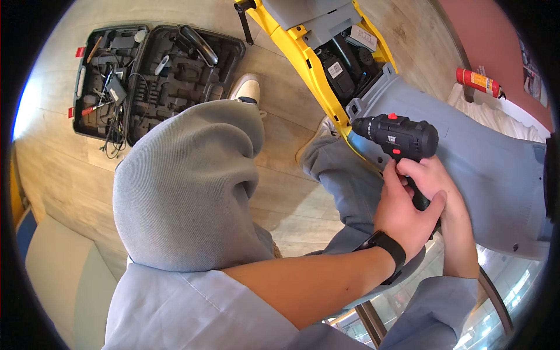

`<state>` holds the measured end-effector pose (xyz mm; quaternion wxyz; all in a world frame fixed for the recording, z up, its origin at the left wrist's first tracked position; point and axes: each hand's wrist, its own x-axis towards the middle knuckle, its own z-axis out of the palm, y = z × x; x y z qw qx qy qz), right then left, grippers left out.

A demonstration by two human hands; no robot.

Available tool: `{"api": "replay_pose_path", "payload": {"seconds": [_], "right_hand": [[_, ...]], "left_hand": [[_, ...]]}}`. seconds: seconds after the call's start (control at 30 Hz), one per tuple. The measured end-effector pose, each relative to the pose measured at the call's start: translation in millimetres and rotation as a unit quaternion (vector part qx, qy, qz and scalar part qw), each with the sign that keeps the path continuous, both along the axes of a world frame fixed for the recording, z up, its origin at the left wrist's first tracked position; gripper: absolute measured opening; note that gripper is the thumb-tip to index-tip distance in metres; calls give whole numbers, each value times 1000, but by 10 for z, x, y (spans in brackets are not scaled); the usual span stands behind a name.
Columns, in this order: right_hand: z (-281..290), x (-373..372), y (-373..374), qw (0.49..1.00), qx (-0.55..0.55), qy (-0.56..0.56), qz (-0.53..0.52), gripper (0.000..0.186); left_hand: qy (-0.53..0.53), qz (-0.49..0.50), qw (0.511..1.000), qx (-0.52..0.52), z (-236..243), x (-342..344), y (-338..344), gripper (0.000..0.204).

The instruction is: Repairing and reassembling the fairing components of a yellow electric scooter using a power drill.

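A black cordless drill (402,136) with red buttons points left at a fastening point on the edge of the yellow-trimmed grey panel (461,116) of a vehicle; whether its tip touches is unclear. My right hand (429,175) grips the drill's handle. My left hand (402,216), a black band on its wrist, closes around the lower handle against my right hand. Above the drill, an open compartment (344,81) holds dark components with white labels and cables.
An open black toolbox (186,87) with tools and tangled cords lies on the wooden floor (280,192) at upper left. My legs and shoes are below the vehicle. A red fire extinguisher (472,79) lies at the right; a pale board (55,274) is at lower left.
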<state>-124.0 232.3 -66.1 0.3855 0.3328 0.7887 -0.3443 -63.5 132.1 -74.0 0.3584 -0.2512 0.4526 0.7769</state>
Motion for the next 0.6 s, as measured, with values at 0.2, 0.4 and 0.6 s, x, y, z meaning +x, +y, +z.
{"api": "replay_pose_path", "payload": {"seconds": [0.2,0.4,0.6], "right_hand": [[-88,-110,-68,997,-22,-67,-22,14],[-38,-95,-116,998,-4,-61,-25,15],[25,-139,-184,998,-11,-47,-50,17]], "left_hand": [[-26,-9,999,-27,-9,-126,-130,79],[-35,-12,999,-7,12,-143,-190,80],[-37,-12,999,10,56,-199,-260,78]]}}
